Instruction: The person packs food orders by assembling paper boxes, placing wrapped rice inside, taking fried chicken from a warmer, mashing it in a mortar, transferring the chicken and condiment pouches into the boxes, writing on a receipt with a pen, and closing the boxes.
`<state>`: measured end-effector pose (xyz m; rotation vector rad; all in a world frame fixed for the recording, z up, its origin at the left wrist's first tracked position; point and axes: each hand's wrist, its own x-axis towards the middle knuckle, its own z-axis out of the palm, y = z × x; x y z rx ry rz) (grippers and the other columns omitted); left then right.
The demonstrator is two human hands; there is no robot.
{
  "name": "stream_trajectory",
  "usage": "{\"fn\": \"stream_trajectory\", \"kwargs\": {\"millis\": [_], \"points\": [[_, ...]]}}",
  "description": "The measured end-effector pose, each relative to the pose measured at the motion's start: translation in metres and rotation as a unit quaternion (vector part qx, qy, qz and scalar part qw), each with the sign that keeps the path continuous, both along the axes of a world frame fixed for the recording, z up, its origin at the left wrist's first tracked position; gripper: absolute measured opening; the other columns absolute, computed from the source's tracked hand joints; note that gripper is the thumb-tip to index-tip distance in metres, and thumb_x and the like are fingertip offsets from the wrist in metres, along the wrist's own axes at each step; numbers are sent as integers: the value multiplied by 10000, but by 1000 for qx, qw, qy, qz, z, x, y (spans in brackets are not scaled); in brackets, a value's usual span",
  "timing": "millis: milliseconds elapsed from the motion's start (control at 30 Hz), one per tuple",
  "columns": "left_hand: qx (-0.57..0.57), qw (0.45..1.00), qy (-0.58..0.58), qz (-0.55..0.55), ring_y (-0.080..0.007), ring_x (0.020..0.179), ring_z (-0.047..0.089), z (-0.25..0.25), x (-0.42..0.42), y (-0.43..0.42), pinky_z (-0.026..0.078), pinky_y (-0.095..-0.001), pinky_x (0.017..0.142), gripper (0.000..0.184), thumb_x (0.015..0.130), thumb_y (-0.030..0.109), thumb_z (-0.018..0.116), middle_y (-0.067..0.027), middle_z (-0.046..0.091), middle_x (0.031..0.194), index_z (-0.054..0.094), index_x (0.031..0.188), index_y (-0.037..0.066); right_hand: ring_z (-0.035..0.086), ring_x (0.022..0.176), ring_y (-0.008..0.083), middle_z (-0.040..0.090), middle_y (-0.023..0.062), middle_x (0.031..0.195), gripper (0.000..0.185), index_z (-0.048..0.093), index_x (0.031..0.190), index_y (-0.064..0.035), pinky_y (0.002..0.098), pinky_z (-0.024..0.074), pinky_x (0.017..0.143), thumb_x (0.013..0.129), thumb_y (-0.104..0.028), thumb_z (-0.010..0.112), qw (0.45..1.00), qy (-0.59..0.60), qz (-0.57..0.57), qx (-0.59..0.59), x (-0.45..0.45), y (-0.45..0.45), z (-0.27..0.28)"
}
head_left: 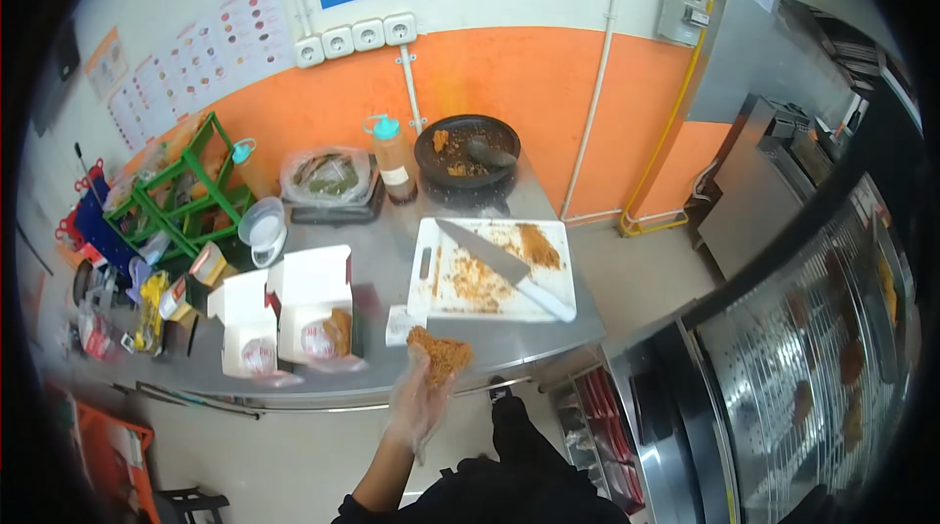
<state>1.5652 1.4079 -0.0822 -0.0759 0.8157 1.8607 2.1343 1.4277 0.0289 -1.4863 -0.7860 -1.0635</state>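
My left hand [419, 404], in a clear plastic glove, grips a piece of crumbed fried chicken [446, 353] just in front of the table's front edge. My right hand is out of view. Beyond the chicken lies a white cutting board [446, 304] smeared with brown crumbs, with a large white-handled knife [490, 255] resting across it. A small white paper slip [401, 324] sits at the board's lower left corner. Left of my hand stand two open white boxes. The nearer box [315, 299] holds a chicken piece [338, 333] and a round wrapped item; the other box [245, 323] holds a similar wrapped item.
A stone mortar [467, 176] with brown paste and a pestle stands behind the board. Near the wall are a sauce bottle [394, 162], a bag of greens [328, 176] on a scale and a green rack [186, 196]. A glass display warmer [813, 357] stands at right.
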Motion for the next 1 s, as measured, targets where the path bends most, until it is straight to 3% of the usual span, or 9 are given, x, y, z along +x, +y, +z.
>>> {"fn": "stream_trajectory", "kwargs": {"millis": [167,233,267,433,633,767,833,900,1000], "points": [[-22,989,123,76,-173,1067,552,-8,-92,142,459,-310,956,411,927,191,633,-52,546,1156,453,1252,14,572,956,236,575,132,1093,302,532,1173,0,349,464,858,889,-102,547,889,87,433,-119,-288,211,-22],[-29,977,181,104,-182,1054,576,-15,-138,213,482,-318,924,441,897,158,665,-69,564,1175,459,1254,1,576,958,283,596,146,1057,284,554,1114,7,403,450,886,838,-40,598,674,71,671,-300,-404,303,-22],[-39,962,237,128,-191,1040,601,-19,-161,249,504,-325,892,473,866,125,697,-86,582,1194,465,1256,-12,576,972,324,594,167,1060,241,584,1079,-17,403,453,883,839,-3,571,640,-57,703,-305,-464,354,-32],[-47,836,490,245,-159,979,610,-28,-239,377,520,-300,857,505,793,76,764,-100,621,1095,498,1213,-18,584,991,357,596,185,1040,472,538,1203,-111,458,462,859,773,-179,720,643,-230,634,-363,-683,486,-108],[-135,505,839,152,-329,1089,581,-42,-284,437,471,-418,952,524,725,91,789,-140,594,1206,565,1198,97,642,907,401,639,214,957,656,422,1309,-135,511,494,814,766,-297,753,508,-238,566,-604,-721,549,-131],[-52,510,859,17,-332,1100,562,-24,-270,442,443,-419,974,427,775,169,758,-122,595,1186,586,1158,92,680,736,313,652,187,808,692,372,1360,-120,425,545,651,837,-489,635,559,-129,586,-572,-700,589,-137],[-122,521,844,-48,-294,1109,565,-6,-258,432,439,-395,985,401,852,262,701,-105,603,1183,586,1187,74,640,561,204,633,126,737,715,418,1317,-78,317,509,494,827,-548,642,359,112,642,-668,-685,580,-65],[-81,769,634,-37,-259,1193,508,-10,-259,429,393,-366,1026,489,922,406,576,-130,577,1251,561,1235,31,553,444,116,598,68,692,752,453,1274,-30,251,428,393,818,-598,639,355,42,679,-642,-677,573,-59],[0,901,430,62,-266,1285,428,-37,-278,449,297,-374,1087,636,974,522,412,-172,525,1331,516,1295,-17,643,553,225,647,126,745,687,454,1266,-11,328,495,496,854,-532,630,288,20,691,-662,-688,561,-43]]}}
